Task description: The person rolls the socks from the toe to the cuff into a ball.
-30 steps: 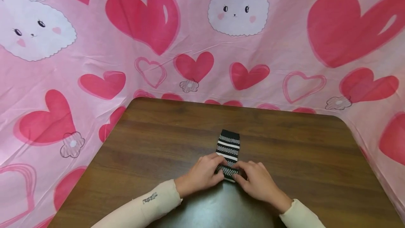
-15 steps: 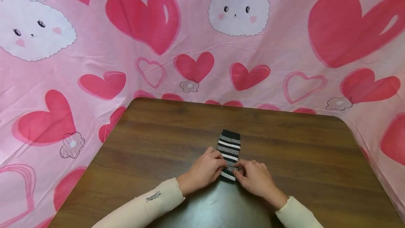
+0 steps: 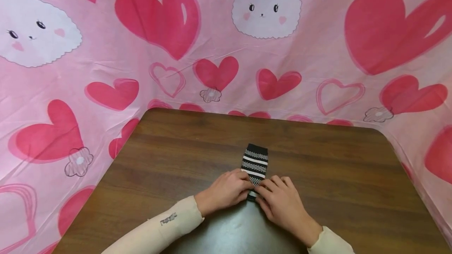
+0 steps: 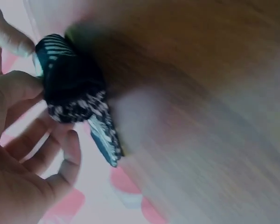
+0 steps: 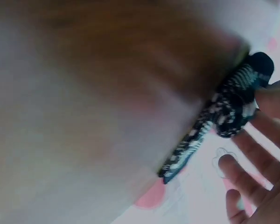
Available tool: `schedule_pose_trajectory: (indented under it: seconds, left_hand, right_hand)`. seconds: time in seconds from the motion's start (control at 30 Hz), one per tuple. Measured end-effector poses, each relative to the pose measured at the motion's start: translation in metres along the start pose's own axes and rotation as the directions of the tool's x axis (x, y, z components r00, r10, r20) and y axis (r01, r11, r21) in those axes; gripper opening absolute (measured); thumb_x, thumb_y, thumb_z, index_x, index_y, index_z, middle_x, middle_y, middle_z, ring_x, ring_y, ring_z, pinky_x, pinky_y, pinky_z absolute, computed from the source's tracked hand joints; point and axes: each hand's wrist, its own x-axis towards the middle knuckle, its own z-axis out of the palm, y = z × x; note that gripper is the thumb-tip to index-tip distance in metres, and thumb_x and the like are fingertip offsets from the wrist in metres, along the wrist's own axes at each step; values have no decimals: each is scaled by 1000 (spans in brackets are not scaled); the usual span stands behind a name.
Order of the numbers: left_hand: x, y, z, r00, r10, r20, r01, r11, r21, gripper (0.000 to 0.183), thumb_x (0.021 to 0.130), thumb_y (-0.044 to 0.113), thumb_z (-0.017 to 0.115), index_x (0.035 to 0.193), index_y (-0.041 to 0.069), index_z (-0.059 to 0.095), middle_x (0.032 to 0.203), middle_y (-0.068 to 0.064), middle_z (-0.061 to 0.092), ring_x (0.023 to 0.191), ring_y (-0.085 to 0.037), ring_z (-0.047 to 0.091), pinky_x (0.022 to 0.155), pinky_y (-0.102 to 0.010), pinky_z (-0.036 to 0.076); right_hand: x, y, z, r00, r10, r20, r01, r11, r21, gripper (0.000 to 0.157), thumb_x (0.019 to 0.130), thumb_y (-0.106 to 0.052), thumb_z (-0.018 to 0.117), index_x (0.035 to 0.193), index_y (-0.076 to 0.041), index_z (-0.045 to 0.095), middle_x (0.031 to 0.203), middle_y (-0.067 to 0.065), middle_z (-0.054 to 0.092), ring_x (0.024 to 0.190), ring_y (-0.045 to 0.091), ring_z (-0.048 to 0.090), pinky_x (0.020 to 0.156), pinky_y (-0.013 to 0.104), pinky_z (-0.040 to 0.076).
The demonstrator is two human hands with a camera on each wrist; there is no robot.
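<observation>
A black sock with white stripes (image 3: pixel 255 160) lies lengthwise on the wooden table, its plain black end pointing away from me. At its near end the fabric is rolled into a thick fold, seen end-on in the left wrist view as a dark bulge (image 4: pixel 74 77). My left hand (image 3: pixel 227 189) pinches this fold from the left between thumb and fingers. From the right, my right hand (image 3: pixel 284 203) pinches the same fold, its fingertips close to the left ones. In the right wrist view the sock's flat part (image 5: pixel 189 149) runs out beyond the fold. Both hands partly hide the near end.
The brown table (image 3: pixel 183 144) has rounded far corners. A pink cloth (image 3: pixel 310 50) printed with hearts and rabbit faces hangs behind it and along both sides.
My right hand has shifted left over the sock's near end, hiding more of it. The left fingers have regripped close by. The sock's far end has hardly moved.
</observation>
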Motion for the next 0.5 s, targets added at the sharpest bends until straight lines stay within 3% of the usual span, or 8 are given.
schedule_pose_trajectory:
  seconds: [0.13,0.27,0.37,0.5]
  left_hand:
    - [-4,-10,1,988,153,-24,-153,988,23,8,92,17,73,98,18,78,98,5,67,91,-11,61,81,-23,51]
    - [-6,-21,0,951,309,-29,-308,951,30,7,95,16,70,97,18,76,104,4,68,97,-11,60,83,-22,51]
    - [-7,-27,0,929,370,-15,-370,929,27,10,97,17,67,100,18,77,108,3,67,99,-11,59,81,-21,51]
    - [-6,-30,-2,916,401,18,-402,915,38,12,97,20,67,103,18,77,112,2,67,103,-11,58,81,-20,51]
  right_hand:
    - [-5,9,2,992,-124,17,124,992,6,26,81,-26,82,104,-16,76,103,-1,68,92,22,58,79,43,44]
    - [-8,21,4,970,-245,15,244,969,43,24,88,-23,77,111,-14,76,110,3,68,98,23,62,85,42,49]
    - [-7,25,6,948,-317,-9,317,946,65,21,100,-22,62,112,-11,75,113,7,67,101,22,63,87,40,51]
    - [-5,26,9,906,-419,-62,422,906,39,34,109,-18,42,110,-8,75,114,9,67,103,23,63,87,40,52]
